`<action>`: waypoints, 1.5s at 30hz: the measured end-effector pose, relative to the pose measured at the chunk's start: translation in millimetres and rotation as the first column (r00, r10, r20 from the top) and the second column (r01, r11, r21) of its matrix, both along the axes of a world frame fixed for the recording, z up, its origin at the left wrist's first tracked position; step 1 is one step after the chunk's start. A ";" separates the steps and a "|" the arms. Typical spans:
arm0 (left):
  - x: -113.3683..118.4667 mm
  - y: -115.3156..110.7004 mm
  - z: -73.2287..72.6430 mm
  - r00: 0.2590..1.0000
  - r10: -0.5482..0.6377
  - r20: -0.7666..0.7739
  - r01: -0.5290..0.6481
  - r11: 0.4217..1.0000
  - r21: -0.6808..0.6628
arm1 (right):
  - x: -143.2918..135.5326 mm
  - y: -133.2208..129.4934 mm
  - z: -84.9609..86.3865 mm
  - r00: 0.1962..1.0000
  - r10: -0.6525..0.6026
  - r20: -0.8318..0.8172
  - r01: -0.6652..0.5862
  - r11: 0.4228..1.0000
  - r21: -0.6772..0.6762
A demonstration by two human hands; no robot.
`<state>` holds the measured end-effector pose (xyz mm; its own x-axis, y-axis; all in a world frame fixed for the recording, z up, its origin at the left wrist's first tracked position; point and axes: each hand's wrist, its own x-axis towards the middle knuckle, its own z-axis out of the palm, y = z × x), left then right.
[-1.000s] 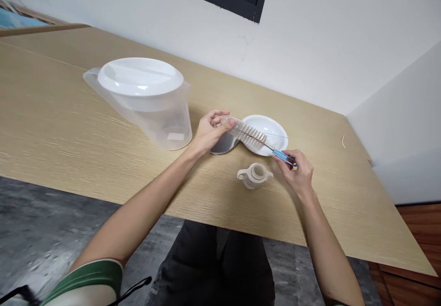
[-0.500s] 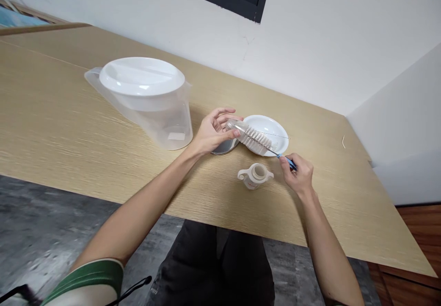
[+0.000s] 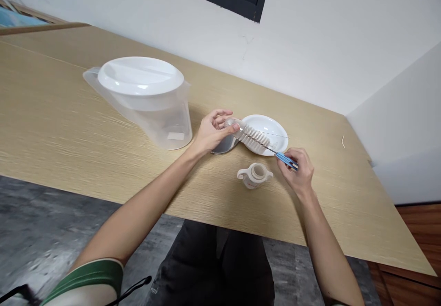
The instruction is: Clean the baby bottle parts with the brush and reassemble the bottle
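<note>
My left hand (image 3: 215, 132) is closed on a small clear dome-shaped cap (image 3: 231, 124), its thumb on top and other fingers behind. The white bristles of a bottle brush (image 3: 255, 137) meet the cap's open side, and the tip seems to sit inside it. Pinched in my right hand (image 3: 299, 168) is the brush's blue handle. Below the bristles, a small baby bottle (image 3: 254, 177) with two side handles stands upright and uncapped on the table. Behind the brush lies a white oval dish (image 3: 281, 144). A shiny round metal disc (image 3: 225, 147) is partly hidden under my left hand.
A large translucent pitcher (image 3: 168, 122) with a white lid (image 3: 141, 76) stands on the left of the wooden table (image 3: 86, 140). The wall (image 3: 303, 44) runs along the table's far edge. My legs are at the near edge.
My right hand's fingers have shifted on the brush, and more of the blue handle shows now. My left hand has tilted the clear cap slightly. The bottle, dish and pitcher stay put.
</note>
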<state>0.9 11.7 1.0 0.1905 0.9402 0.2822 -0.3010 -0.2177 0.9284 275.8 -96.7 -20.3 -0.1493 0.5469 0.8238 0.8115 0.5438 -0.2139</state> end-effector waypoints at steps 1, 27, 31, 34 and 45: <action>0.3 0.2 -0.5 1.000 0.018 -0.009 -0.018 1.000 -0.014 | -0.4 -0.1 1.1 1.000 0.013 0.006 -0.013 1.000 -0.003; -3.1 -1.8 4.3 0.997 -0.071 0.006 0.071 0.996 0.054 | -3.4 -5.7 0.5 0.998 -0.020 0.054 0.026 0.992 -0.125; -2.2 -2.0 5.3 1.000 -0.022 0.003 0.021 0.999 0.026 | -3.0 -4.9 -3.3 1.000 -0.011 0.003 0.011 0.988 -0.156; -1.7 -0.7 4.9 0.998 0.065 -0.010 -0.065 0.998 -0.015 | -2.4 -3.1 -5.9 0.997 -0.029 -0.070 0.018 0.988 -0.156; -1.4 0.0 0.7 0.997 0.077 0.001 -0.077 0.997 -0.011 | -0.1 -2.9 0.2 0.999 -0.036 -0.035 0.034 0.998 -0.047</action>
